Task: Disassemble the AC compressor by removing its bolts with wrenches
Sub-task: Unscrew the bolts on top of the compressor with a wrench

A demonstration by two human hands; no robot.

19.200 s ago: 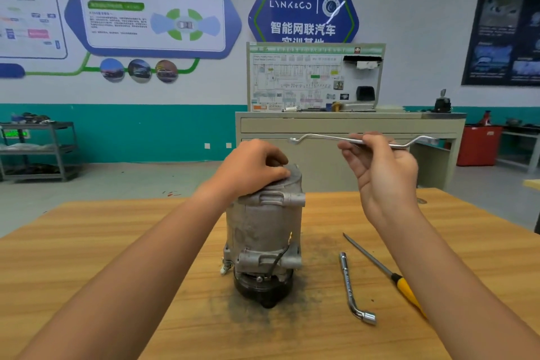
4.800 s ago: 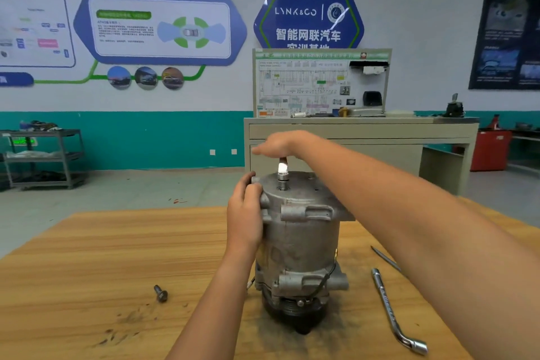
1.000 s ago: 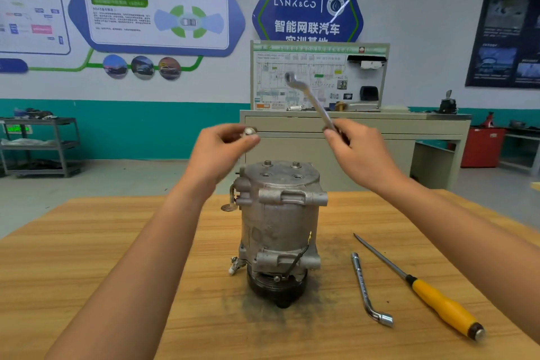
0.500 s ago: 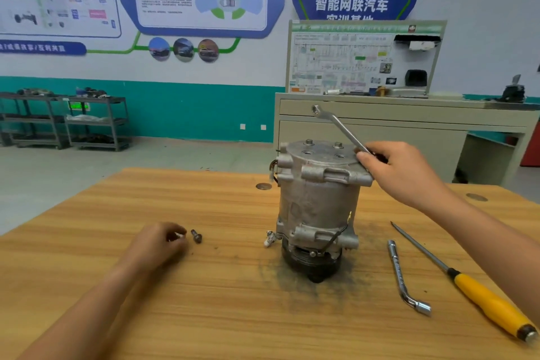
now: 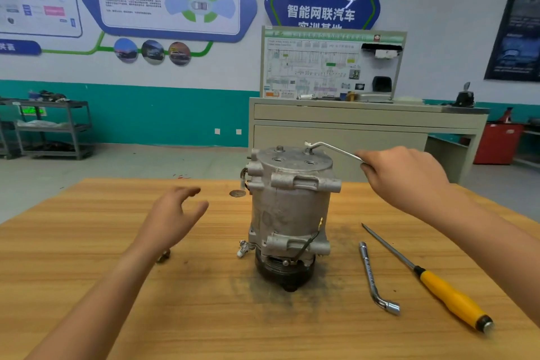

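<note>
Atop the AC compressor (image 5: 289, 207), 2 o'clock bolt (image 5: 308, 151): right grip (image 5: 406, 175) clamps the offset wrench (image 5: 333, 149) far out for leverage, left grip (image 5: 175, 213) slack, empty.

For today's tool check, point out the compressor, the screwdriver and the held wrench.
compressor (image 5: 289, 213), head view, grey side wall
screwdriver (image 5: 453, 298), head view, yellow handle
wrench (image 5: 339, 150), head view, bare shaft
</note>
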